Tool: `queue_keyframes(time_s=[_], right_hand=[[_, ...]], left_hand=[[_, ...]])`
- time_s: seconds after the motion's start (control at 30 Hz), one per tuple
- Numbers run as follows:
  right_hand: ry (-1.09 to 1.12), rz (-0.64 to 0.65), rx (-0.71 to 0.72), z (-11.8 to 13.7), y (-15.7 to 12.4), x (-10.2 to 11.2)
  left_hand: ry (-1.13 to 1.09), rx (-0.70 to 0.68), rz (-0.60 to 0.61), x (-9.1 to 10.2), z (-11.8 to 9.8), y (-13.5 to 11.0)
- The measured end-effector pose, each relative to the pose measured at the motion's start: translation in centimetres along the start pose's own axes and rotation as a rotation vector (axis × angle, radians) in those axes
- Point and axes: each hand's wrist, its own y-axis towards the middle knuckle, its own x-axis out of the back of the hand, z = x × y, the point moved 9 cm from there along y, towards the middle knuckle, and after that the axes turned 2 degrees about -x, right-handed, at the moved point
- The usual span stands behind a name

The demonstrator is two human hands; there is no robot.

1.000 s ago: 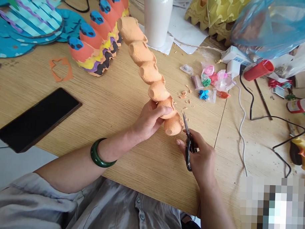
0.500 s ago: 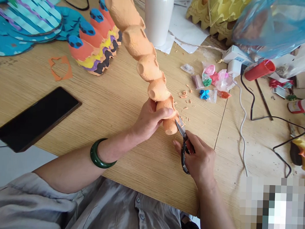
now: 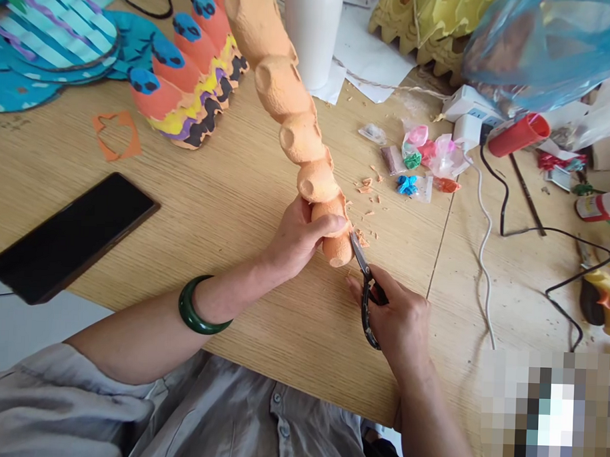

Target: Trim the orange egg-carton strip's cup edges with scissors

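Observation:
My left hand (image 3: 297,238) is closed around the near end of a long orange egg-carton strip (image 3: 293,128), which rises tilted away toward the top of the view. My right hand (image 3: 394,318) grips small black scissors (image 3: 364,284). Their blades touch the edge of the strip's lowest cup, just right of my left thumb. Orange paper shavings (image 3: 369,191) lie scattered on the wooden table (image 3: 236,186) beside the strip. A green bangle (image 3: 195,308) sits on my left wrist.
A black phone (image 3: 69,233) lies at the left edge. Painted carton cones (image 3: 184,84) and blue paper craft (image 3: 51,46) sit far left. A white bottle (image 3: 312,29), coloured packets (image 3: 422,159), a power strip (image 3: 469,111), cables (image 3: 535,233) and a red tube (image 3: 518,134) crowd the right.
The strip's far end has swung up and left, standing steeper. The scissors have moved in from beside the lowest cup and now bite at its edge.

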Motion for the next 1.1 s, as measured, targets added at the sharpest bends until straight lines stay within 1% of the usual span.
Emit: queue_keyframes(time_s=[0.1, 0.2, 0.33, 0.4, 0.5, 0.6, 0.73, 0.9, 1.1], right_hand=[[0.031, 0.03, -0.023, -0.3, 0.1, -0.3], [0.079, 0.062, -0.078, -0.8, 0.3, -0.6], [0.172, 0.078, -0.185, -1.9, 0.7, -0.5], [0.207, 0.081, -0.201, -2.1, 0.7, -0.4], [0.212, 0.056, -0.162, -2.0, 0.8, -0.2], [0.217, 0.032, -0.07, -1.3, 1.0, 0.0], [0.224, 0.044, 0.038, -0.3, 1.0, -0.3], [0.192, -0.006, 0.088, 0.0, 0.8, 0.1], [0.099, -0.04, 0.133, 0.3, 0.7, 0.6]], left_hand=[[0.012, -0.006, 0.005, 0.1, 0.1, 0.1], [-0.002, 0.002, 0.024, -0.2, 0.0, 0.1], [-0.067, 0.039, 0.03, -0.4, -0.1, 0.3], [-0.113, 0.074, 0.033, -0.4, 0.0, 0.4], [-0.17, 0.113, 0.053, -0.5, 0.0, 0.4], [-0.212, 0.117, 0.046, -0.5, -0.2, 0.3], [-0.272, 0.164, 0.046, -0.8, -0.1, 0.2], [-0.302, 0.253, 0.076, -1.2, 0.5, -0.1], [-0.277, 0.271, 0.115, -1.2, 1.0, -0.1]])
